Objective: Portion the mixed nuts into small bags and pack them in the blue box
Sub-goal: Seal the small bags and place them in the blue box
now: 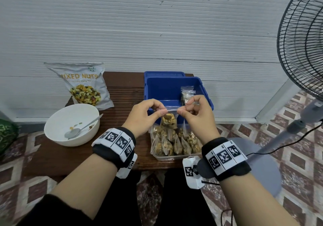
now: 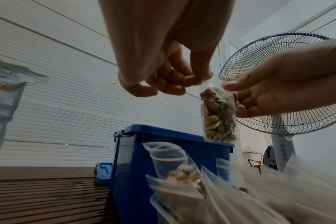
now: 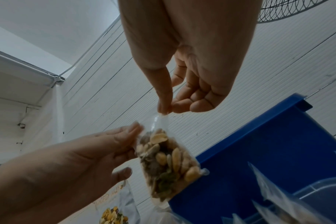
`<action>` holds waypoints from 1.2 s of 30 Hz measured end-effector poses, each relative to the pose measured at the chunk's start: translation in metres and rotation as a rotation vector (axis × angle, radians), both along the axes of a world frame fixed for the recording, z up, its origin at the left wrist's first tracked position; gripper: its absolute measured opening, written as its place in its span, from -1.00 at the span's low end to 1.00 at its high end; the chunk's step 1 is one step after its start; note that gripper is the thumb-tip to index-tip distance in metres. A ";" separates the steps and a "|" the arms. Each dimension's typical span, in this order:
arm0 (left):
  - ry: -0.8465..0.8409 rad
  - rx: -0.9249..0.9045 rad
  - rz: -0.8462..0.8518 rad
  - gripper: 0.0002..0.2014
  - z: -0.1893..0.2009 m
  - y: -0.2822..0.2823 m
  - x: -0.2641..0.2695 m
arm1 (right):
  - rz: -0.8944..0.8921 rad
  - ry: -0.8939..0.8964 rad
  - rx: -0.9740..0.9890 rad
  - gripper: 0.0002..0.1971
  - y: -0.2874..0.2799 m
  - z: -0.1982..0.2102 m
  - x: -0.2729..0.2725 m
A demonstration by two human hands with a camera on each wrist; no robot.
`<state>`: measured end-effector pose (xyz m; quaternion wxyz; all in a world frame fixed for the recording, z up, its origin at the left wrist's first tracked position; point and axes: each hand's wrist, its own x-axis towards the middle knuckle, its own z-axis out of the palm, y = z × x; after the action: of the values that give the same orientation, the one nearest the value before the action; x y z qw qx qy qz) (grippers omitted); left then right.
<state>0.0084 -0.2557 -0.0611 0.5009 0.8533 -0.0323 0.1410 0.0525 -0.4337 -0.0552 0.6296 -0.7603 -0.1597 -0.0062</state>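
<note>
**Both hands hold a small bag of nuts by its top edge**

The left hand (image 1: 146,114) and the right hand (image 1: 197,114) are raised above the desk (image 1: 120,92), near each other. Each hand pinches one end of the top strip of a small clear bag (image 1: 168,120) between thumb and fingertips. The bag hangs down between them, filled with mixed nuts, just in front of the blue box (image 1: 174,89).

The blue box stands open at the back of the desk, and one small filled bag (image 1: 187,93) leans in its right side. Under the hands, a clear tray (image 1: 167,157) holds several more filled bags standing together. On the left, a white bowl (image 1: 71,124) contains a metal spoon (image 1: 78,129) and a few nuts. Behind the bowl, the big "MIXED NUTS" pouch (image 1: 83,85) leans on the wall. A standing fan (image 1: 300,50) is at the right.
</note>
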 end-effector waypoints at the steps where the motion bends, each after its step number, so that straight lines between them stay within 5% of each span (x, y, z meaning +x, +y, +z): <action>1: -0.013 0.017 0.009 -0.88 0.000 0.001 0.000 | 0.006 -0.009 -0.004 -0.70 0.000 0.001 0.000; 8: -0.061 0.114 0.019 -0.83 0.001 0.004 0.002 | 0.028 -0.049 -0.005 -0.64 0.000 0.000 0.000; 20: -0.003 -0.003 -0.030 -0.96 0.004 0.000 0.003 | 0.050 -0.041 0.016 -0.68 0.004 0.005 0.001; 30: -0.046 0.104 0.009 -0.77 0.007 -0.002 0.006 | 0.096 -0.013 0.028 -0.69 0.004 0.005 -0.003; 36: -0.019 0.042 -0.025 -0.88 0.008 -0.002 0.004 | 0.071 -0.034 0.007 -0.68 0.004 0.006 -0.004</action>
<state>0.0127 -0.2577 -0.0532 0.4843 0.8617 -0.0505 0.1424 0.0487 -0.4298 -0.0487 0.6292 -0.7518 -0.1970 0.0027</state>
